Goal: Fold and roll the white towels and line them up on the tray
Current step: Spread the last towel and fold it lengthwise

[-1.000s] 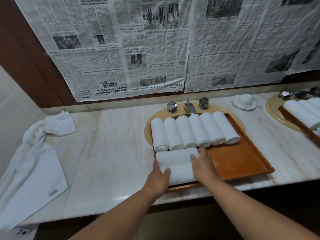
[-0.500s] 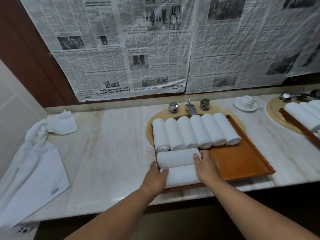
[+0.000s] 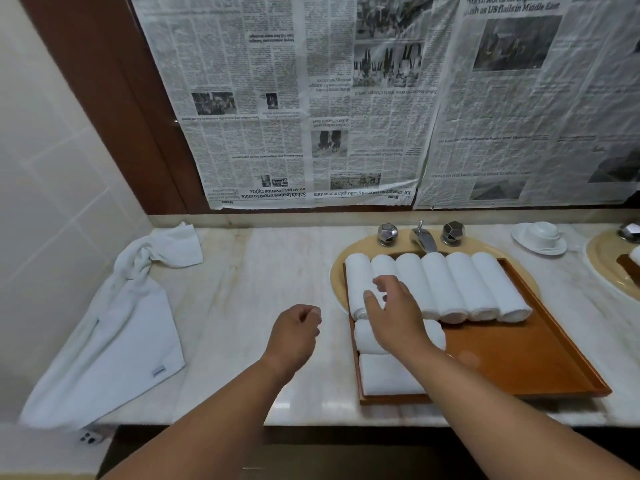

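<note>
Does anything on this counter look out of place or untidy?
Yes. On the tray, six rolls lie side by side, but one towel at the front left lies crosswise, seemingly partly rolled. A loose towel lies crumpled at the left end of the counter.

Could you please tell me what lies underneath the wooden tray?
The tray rests across a beige sink basin, its near end on the marble counter. The basin's inside is hidden beneath it.
</note>
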